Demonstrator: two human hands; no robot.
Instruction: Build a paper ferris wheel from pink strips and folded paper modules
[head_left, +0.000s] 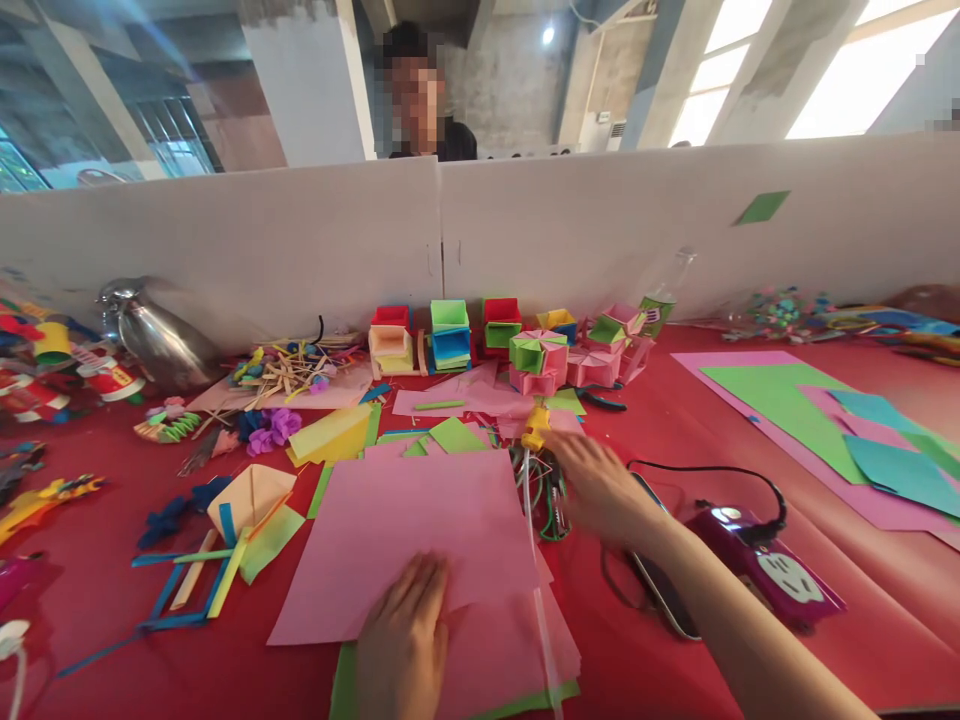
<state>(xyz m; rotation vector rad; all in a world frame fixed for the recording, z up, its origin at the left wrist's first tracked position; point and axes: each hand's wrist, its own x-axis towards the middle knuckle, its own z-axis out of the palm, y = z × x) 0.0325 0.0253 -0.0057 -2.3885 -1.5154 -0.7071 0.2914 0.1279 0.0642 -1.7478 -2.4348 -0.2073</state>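
Note:
My left hand [405, 630] lies flat on a pink paper sheet [420, 530], fingers stretched forward. Under that sheet are more pink sheets and green ones [529, 700]. My right hand [592, 475] reaches over the right side of the stack, beside a yellow tool [535, 428] with a pale cord [541, 640] running down across the paper. Its fingers are near or on the yellow tool; whether they grip it is hidden. Scissors and green wire [555, 505] lie just left of that hand.
Folded paper boxes [450, 345] line the white divider [300, 250]. A metal jug [161, 345] and craft sticks [289, 370] are at left. A phone [667, 590], purple power strip [780, 570] and coloured paper [787, 420] are at right. A person [457, 140] is behind the divider.

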